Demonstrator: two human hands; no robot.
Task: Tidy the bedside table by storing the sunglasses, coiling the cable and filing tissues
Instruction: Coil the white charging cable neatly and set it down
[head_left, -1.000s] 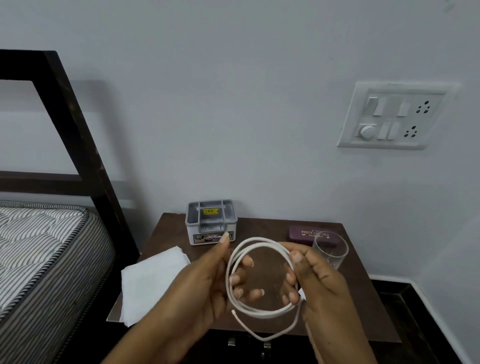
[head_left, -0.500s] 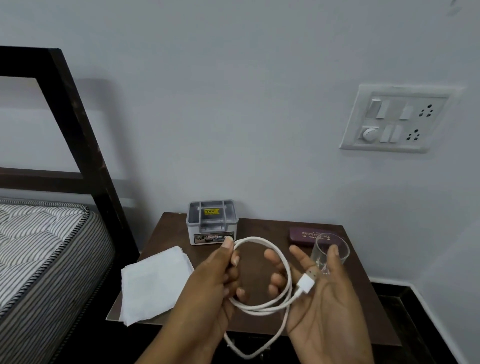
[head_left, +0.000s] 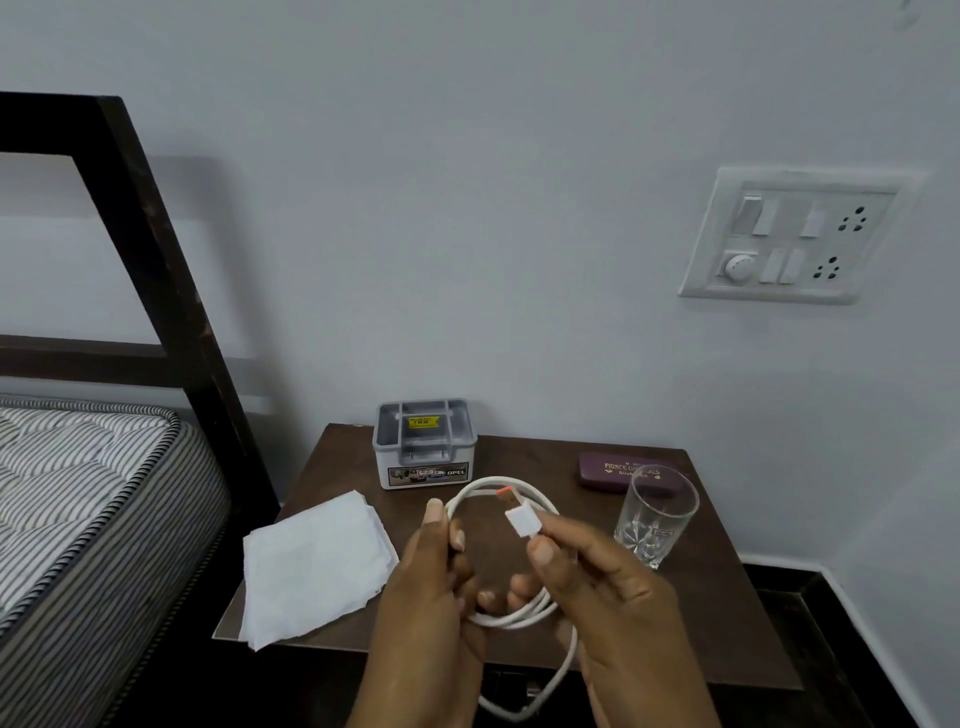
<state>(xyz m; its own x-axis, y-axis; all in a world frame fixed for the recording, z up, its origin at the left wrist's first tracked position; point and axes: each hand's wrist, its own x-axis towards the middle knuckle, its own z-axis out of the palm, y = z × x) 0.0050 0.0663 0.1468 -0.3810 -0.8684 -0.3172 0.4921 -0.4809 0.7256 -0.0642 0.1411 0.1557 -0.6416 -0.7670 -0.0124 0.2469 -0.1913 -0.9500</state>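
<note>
- L hand (head_left: 431, 587) grips left side of the white cable (head_left: 519, 616) coil, fingers curled round it, thumb up along the loop
- R hand (head_left: 597, 587) pinches the cable's white plug (head_left: 523, 521) betw thumb & forefinger; its other fingers mostly hidden
- Coil held in air over front of bedside table (head_left: 701, 623); loose tail hangs below the front edge
- Tissues (head_left: 311, 566) stacked on table's left side
- Maroon glasses case (head_left: 605, 470) at back right, glass (head_left: 654, 519) just in front; grey organiser box (head_left: 425, 441) at back

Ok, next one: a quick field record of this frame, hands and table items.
left hand: grips the cable loops
right hand: pinches the white plug
cable tail: hangs loose below
tissues: stacked, table front left
organiser: grey, back of table
case: maroon, shut, back right
glass: upright, before the case
</note>
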